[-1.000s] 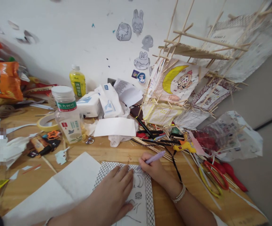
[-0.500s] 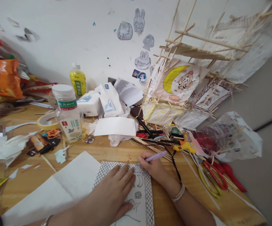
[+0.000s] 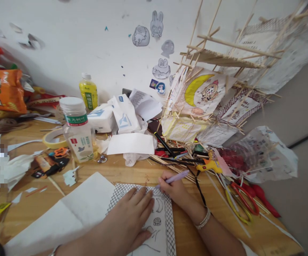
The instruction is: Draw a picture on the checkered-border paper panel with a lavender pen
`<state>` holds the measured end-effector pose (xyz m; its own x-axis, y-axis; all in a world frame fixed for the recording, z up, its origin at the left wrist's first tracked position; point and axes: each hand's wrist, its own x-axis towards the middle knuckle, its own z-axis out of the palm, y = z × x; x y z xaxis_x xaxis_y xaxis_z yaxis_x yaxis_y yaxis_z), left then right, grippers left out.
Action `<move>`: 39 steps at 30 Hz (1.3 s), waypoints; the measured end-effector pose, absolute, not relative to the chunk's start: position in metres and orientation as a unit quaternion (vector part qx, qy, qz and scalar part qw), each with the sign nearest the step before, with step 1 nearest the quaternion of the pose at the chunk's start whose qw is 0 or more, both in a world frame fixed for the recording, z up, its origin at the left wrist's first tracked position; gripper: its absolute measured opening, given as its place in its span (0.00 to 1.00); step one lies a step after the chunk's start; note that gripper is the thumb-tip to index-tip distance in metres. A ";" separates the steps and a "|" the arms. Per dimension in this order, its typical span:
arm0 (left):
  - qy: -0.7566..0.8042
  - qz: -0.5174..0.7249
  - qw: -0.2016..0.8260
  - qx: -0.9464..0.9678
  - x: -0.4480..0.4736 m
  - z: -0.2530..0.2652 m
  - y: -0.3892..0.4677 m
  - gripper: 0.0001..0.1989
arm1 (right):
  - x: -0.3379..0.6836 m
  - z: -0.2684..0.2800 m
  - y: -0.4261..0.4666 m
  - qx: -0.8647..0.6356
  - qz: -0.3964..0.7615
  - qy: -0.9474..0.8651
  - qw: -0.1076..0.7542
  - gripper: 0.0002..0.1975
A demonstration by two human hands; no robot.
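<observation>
My right hand (image 3: pixel 169 186) is closed around a light purple pen (image 3: pixel 177 176), its tip at the top edge of a drawing sheet (image 3: pixel 160 236). The sheet carries black line drawings, among them a crescent and a small round cake shape, framed by a crosshatched border. Across its left part my left hand (image 3: pixel 132 217) lies flat, fingers stretched out, covering some of the drawing. A larger blank white paper (image 3: pixel 71 209) lies to the left, next to the drawing sheet.
A clear bottle with a white cap (image 3: pixel 77 131), tape roll (image 3: pixel 53 138) and tissue packs (image 3: pixel 124 113) stand behind. A stick-frame structure with painted panels (image 3: pixel 201 89) rises at back right. A yellow glue gun (image 3: pixel 209 166), scissors (image 3: pixel 241 202) and plastic bag (image 3: pixel 273 160) lie on the right.
Both hands keep almost the same places, with the pen at the sheet's top edge. The whole view has shifted very slightly.
</observation>
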<state>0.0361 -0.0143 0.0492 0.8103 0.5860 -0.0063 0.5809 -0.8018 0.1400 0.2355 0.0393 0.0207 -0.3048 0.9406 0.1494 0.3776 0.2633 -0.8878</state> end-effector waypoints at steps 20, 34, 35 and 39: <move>0.308 0.070 0.060 0.947 0.035 0.035 -0.013 0.27 | 0.239 0.016 0.041 -0.460 0.361 -0.720 0.373 0.14; 0.309 0.064 0.061 0.947 0.036 0.037 -0.013 0.28 | 0.240 0.017 0.040 -0.482 0.373 -0.701 0.370 0.13; 0.308 0.058 0.064 0.947 0.036 0.037 -0.013 0.28 | 0.240 0.018 0.039 -0.484 0.375 -0.696 0.374 0.12; 0.311 0.034 0.074 0.947 0.036 0.039 -0.013 0.28 | 0.238 0.020 0.038 -0.479 0.364 -0.698 0.388 0.12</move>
<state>0.0363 -0.0130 0.0388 0.8043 0.5939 0.0194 0.5837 -0.7958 0.1614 0.2383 0.0384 0.0200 -0.2398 0.9515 0.1925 0.3863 0.2754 -0.8803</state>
